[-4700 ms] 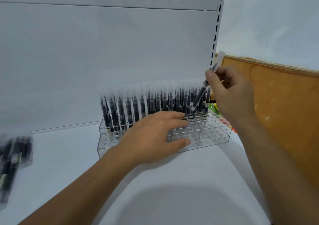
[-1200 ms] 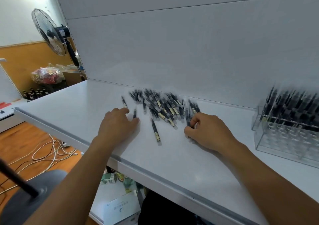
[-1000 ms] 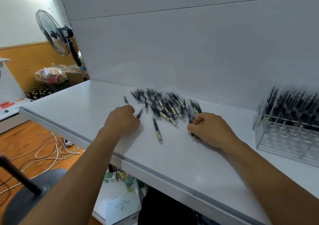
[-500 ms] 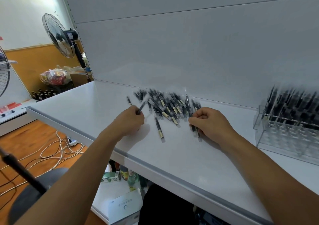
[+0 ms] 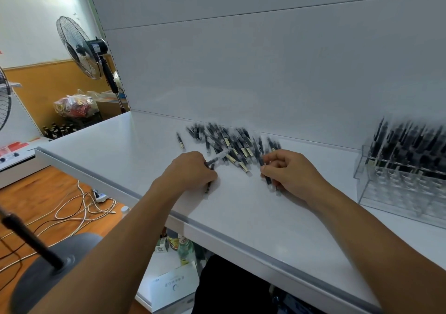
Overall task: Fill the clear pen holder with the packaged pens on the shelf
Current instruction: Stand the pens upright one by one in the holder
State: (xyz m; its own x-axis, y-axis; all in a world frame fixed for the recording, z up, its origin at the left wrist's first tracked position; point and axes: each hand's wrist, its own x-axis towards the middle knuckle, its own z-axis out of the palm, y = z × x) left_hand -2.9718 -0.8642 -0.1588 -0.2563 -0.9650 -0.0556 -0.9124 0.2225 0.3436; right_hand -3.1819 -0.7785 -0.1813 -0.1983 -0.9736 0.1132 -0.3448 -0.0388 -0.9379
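Packaged pens [image 5: 231,145]: loose pile, far centre of shelf [image 5: 241,222]. Light, stiff, wrappers likely slick; pinch mid-barrel. Left hand [image 5: 190,170] curled round pens, right hand [image 5: 288,170] pinching several at pile's near edge. Clear pen holder [image 5: 386,200] right, part-filled, well apart.

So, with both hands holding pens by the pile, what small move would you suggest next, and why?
Probably lift the right hand with its pens toward the clear pen holder: it is the nearer hand, and the holder's front slots look unfilled, though blurred.
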